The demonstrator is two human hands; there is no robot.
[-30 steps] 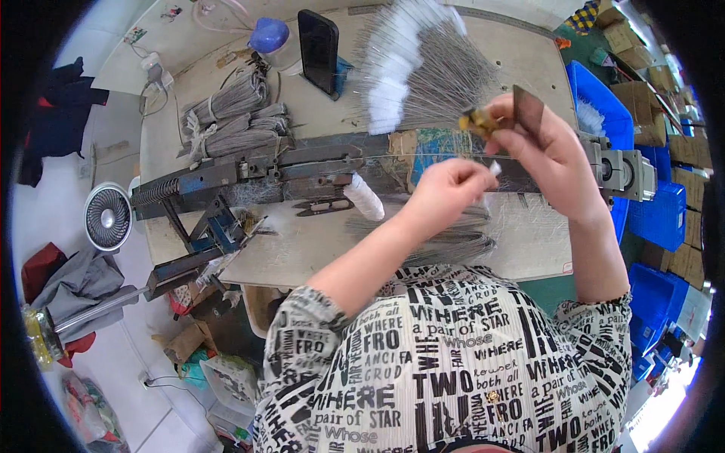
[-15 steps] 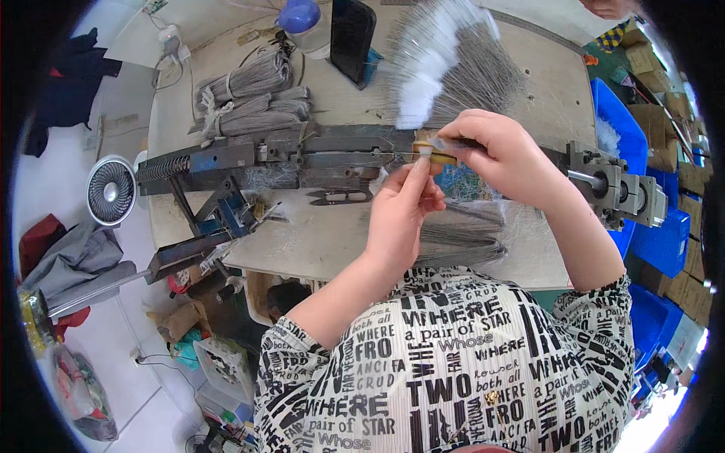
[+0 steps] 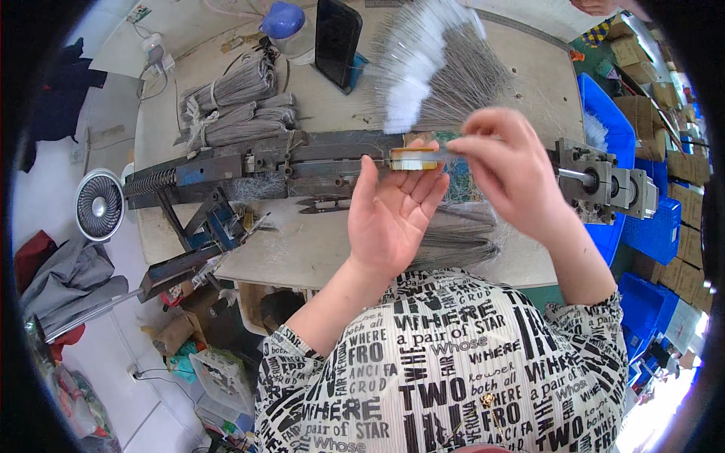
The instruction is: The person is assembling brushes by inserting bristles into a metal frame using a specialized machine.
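My left hand lies palm up with its fingers stretched out, the fingertips just under a small yellow-edged piece with a white band on the long metal bench fixture. To the right, my right hand has thumb and forefinger pinched at the piece's right end. Motion blurs it, and what it pinches is too smeared to make out. Behind the fixture spreads a fan of thin grey wires with white bristle ends. Partly hidden behind my left hand, a grey wire bundle rests on the near side of the table.
Tied wire bundles are at the back left of the table. Black thread snips lie by the fixture. A phone stands at the back. Right of it are a metal clamp unit and blue crates. A fan stands left.
My left hand has opened from a pinch on the piece and turned palm up. My right hand has shifted slightly right and down, uncovering the white band. The whole view has shifted a little.
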